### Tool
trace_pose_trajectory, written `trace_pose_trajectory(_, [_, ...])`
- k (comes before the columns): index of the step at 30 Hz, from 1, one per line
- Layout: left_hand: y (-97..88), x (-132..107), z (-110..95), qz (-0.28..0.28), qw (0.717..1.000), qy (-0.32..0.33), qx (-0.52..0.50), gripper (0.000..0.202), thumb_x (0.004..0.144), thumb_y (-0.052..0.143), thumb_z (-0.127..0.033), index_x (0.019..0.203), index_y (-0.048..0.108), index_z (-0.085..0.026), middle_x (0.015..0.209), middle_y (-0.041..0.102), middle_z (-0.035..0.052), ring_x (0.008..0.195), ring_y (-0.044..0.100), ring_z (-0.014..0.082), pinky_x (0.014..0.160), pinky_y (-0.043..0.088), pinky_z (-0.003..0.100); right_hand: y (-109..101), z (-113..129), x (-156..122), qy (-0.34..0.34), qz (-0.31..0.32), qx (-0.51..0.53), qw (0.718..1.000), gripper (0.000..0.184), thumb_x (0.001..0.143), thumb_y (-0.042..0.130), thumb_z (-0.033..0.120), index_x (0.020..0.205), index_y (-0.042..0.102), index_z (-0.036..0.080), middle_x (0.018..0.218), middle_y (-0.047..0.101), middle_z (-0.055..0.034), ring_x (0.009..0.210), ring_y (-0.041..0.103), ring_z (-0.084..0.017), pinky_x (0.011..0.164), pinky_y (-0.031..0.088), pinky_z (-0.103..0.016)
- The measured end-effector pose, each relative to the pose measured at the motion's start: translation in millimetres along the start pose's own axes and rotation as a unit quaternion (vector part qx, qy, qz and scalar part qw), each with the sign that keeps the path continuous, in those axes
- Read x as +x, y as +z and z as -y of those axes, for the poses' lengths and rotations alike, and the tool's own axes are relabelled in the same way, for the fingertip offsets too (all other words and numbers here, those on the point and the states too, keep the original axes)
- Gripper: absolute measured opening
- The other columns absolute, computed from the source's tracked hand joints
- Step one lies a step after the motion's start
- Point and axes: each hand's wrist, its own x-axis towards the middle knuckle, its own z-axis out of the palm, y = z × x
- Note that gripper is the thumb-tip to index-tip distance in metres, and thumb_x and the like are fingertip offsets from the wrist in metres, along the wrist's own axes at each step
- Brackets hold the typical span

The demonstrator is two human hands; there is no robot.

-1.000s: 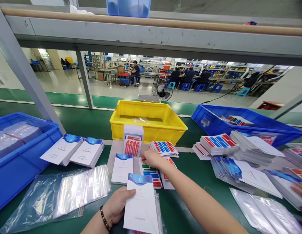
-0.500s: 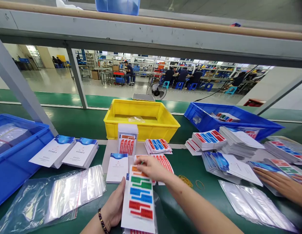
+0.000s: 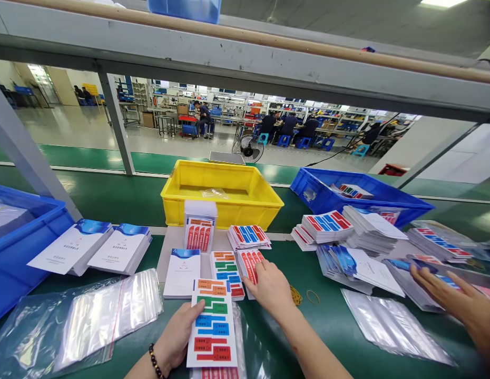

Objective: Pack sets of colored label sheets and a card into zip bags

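Observation:
My left hand, wearing a dark bead bracelet, is closed on a white sticker sheet with orange, green, blue and red labels. Beneath it a red-striped sheet and clear plastic show. My right hand has its thumb and fingers on the top of a stack of red-label sticker sheets. Just left of that lies a stack of multicoloured sticker sheets. A white booklet stack with a blue top is beside it. Behind stands an upright pack of sheets with red labels.
A yellow bin stands behind, with blue bins at left and right. Booklets and clear bags lie left. Rubber bands lie right of my hand. A co-worker's hand is over stacks at right.
My right hand has left the multicoloured sheet and moved right to the red-label stack. The sheet in my left hand now shows in full. The view has turned slightly right.

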Motion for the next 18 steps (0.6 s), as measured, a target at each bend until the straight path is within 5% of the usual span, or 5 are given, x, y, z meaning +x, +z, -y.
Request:
trace_pose_trajectory(8, [3.2,-5,-5,-0.014,0.999,-0.033,-0.002,0.04,0.07,0.069,-0.032,0.098,0.056,-0.007,0.085,0.071,0.0145,0.077,0.068,0.0264,0.074,0.054,0.037,-8,0,4,0.019,0.035,0.034,0.999,0.017,0.077,0.049,0.018,0.068,0.062,0.013,0.071,0.063,-0.0107,0.063,0.06,-0.022,0.054,0.037,-0.027])
trace_pose_trajectory(13, [3.9,-4,-6,-0.025,0.999,-0.017,-0.009,0.033,0.075,0.064,-0.026,0.099,0.056,-0.006,0.08,0.072,0.0134,0.072,0.068,0.0258,0.074,0.054,0.037,-5,-16,-2,-0.013,0.011,0.067,0.998,0.02,0.071,0.049,0.007,0.082,0.063,0.015,0.079,0.066,-0.0069,0.071,0.061,-0.019,0.061,0.04,-0.026])
trace_pose_trajectory(16, [1.4,-1,-4,-0.009,1.0,-0.008,-0.021,0.031,0.076,0.063,-0.028,0.097,0.058,-0.006,0.081,0.072,0.013,0.073,0.068,0.0258,0.076,0.052,0.038,-8,-9,-11,-0.062,-0.149,0.138,0.977,0.02,0.079,0.044,0.011,0.084,0.063,0.015,0.083,0.065,-0.0087,0.076,0.059,-0.019,0.066,0.041,-0.029])
trace_pose_trajectory(18, [-0.3,1,-2,0.011,0.999,0.003,-0.038,0.034,0.077,0.06,-0.034,0.096,0.06,-0.006,0.083,0.071,0.0133,0.076,0.068,0.026,0.077,0.051,0.039,-14,9,-21,-0.143,-0.281,0.21,0.926,0.02,0.081,0.044,0.01,0.09,0.062,0.014,0.082,0.064,-0.0096,0.076,0.056,-0.02,0.066,0.041,-0.031])
